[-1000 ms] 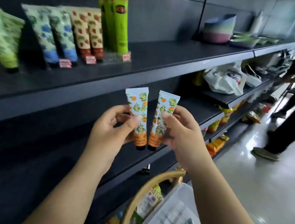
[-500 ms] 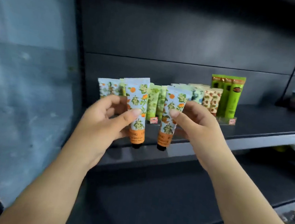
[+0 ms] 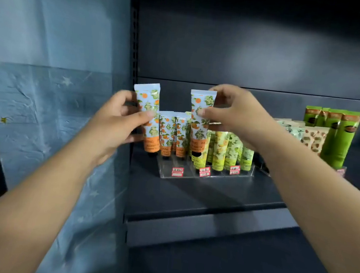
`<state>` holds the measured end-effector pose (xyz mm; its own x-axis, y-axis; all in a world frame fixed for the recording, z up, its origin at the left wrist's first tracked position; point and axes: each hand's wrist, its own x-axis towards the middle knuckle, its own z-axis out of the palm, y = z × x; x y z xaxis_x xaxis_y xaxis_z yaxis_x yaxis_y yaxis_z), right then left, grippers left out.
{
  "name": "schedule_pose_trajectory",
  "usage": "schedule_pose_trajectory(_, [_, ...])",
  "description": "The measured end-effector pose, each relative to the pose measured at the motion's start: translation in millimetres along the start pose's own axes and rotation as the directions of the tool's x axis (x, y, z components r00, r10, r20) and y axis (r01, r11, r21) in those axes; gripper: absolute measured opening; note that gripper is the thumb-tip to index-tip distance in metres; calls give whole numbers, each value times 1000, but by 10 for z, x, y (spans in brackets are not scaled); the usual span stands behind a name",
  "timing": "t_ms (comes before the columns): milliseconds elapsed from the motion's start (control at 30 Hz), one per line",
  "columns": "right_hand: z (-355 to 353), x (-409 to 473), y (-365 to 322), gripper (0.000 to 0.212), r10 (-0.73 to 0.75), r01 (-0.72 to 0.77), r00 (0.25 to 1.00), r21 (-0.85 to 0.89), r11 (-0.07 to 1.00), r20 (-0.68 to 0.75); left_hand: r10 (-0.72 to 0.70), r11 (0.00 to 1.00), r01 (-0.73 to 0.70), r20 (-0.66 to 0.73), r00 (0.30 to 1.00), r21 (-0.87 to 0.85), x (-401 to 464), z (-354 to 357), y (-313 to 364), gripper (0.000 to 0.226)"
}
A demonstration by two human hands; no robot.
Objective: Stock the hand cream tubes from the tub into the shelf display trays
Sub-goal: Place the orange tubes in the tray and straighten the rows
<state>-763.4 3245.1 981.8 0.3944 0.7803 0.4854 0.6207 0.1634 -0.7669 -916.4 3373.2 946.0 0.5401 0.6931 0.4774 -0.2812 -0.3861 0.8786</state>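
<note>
Dark grey metal shelving (image 3: 201, 197) fills the head view, with a pale blue wrinkled wall covering (image 3: 44, 98) to its left. On the shelf sits a clear acrylic display tray (image 3: 206, 175) with red and white price tags (image 3: 177, 172) on its front lip. Its left lane holds short orange-blossom printed tubes standing cap down (image 3: 173, 133); the lanes to the right hold yellow-green lemon printed tubes (image 3: 222, 150). Further right stand tall bright green tubes (image 3: 340, 141) and some beige patterned ones.

The left hand (image 3: 117, 127) pinches one pale blue tube with orange fruit print and orange band (image 3: 148, 119) between thumb and fingers, cap down, just left of the tray's orange row. The right hand (image 3: 232, 117) grips a second matching orange-print tube (image 3: 199, 125) near its upper half, hanging in front of the boundary between the orange and lemon lanes, its black cap over the lemon tubes' fronts. Neither tube is seated yet, as far as can be judged. The tub is not in view.

To do this step well, I would lower each tube straight down, cap first, into the orange lane only. The right tube probably needs shifting left so it does not land among the lemon ones. Placing one at a time, print facing out, should avoid toppling the standing row.
</note>
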Motion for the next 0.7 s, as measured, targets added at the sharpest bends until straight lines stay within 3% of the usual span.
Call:
schedule_pose_trajectory(100, [-44,211,-10,14,-36,38,999,-193,980,17,19,990,-22,18,1000,136,213,61,-61,19])
schedule_pose_trajectory(200, [-36,396,-28,20,-96,112,993,-366,924,61,-3,982,-3,34,999,187,368,105,-152,22])
schedule_pose_trajectory(400, [25,657,101,21,-113,194,975,-483,854,192,-79,963,58,69,995,263,537,128,-358,22])
schedule_pose_trajectory(700, [166,752,288,29,-54,297,940,-734,610,336,-173,939,133,102,980,316,582,183,-547,19])
